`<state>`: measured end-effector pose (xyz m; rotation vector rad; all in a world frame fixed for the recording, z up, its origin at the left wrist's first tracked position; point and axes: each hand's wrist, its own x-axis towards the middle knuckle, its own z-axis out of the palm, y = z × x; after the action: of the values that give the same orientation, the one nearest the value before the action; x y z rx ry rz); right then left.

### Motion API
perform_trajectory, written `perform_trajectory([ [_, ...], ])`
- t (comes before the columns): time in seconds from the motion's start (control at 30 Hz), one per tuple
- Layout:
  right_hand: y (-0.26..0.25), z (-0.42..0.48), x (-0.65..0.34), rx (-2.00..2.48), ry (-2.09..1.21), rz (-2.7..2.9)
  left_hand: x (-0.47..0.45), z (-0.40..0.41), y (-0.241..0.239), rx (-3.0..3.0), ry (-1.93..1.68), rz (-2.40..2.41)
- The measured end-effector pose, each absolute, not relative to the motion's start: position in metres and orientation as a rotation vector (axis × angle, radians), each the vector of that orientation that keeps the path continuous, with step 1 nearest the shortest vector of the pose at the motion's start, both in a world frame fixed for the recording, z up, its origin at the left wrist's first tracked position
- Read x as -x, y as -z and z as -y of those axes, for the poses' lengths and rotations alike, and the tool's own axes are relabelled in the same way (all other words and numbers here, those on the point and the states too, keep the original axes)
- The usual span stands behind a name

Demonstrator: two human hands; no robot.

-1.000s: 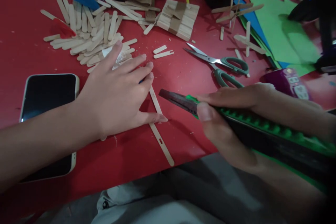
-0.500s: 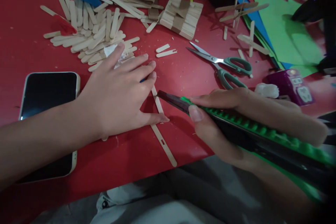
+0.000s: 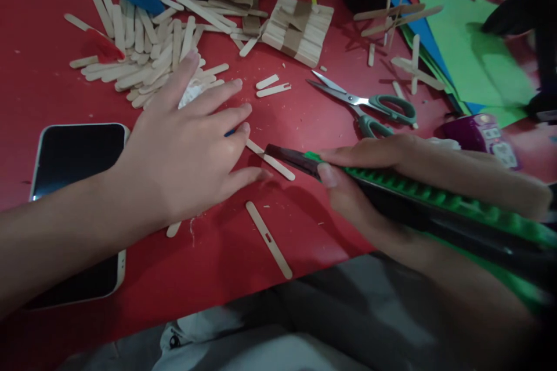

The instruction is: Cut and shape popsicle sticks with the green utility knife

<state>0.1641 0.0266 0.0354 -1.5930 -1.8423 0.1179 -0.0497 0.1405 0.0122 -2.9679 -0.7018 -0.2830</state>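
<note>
My right hand (image 3: 391, 185) is closed around a green and black utility knife (image 3: 418, 203). The knife's dark blade tip touches or hovers just over a wooden craft stick (image 3: 278, 166), which lies slantwise on the red table. My left hand (image 3: 191, 139) is spread flat, palm down, left of that stick, with its fingertips near the stick's upper end. A bit of something blue shows under its fingers. Below, closer to the table's edge, lies a second craft stick with a small rectangular slot (image 3: 261, 226).
A phone (image 3: 78, 156) lies under my left forearm. Beyond are a heap of craft sticks (image 3: 126, 78), a paper-banded bundle (image 3: 319, 29), scissors (image 3: 357, 98) and cut stick pieces (image 3: 273, 90). Crossed sticks (image 3: 418, 66), coloured paper (image 3: 470, 52) and a purple box (image 3: 481, 133) are at right.
The craft stick at the blade has swung; its lower end now points further right, away from the slotted stick. My left thumb has lifted off it. The knife has shifted slightly right.
</note>
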Motion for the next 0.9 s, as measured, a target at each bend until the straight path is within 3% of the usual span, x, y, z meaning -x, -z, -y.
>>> perform_trajectory([
  [0.53, -0.039, -0.039, -0.167, 1.609, -0.008, 1.719, 0.051, -0.129, -0.032, 2.933, 0.339, 0.343],
  [0.7, -0.038, -0.044, -0.175, 1.590, -0.112, 1.746, 0.052, -0.136, -0.032, 2.999, 0.473, 0.486],
  [0.9, -0.035, -0.046, -0.177, 1.474, -0.149, 1.759, 0.057, -0.151, -0.029, 3.141, 0.396, 0.681],
])
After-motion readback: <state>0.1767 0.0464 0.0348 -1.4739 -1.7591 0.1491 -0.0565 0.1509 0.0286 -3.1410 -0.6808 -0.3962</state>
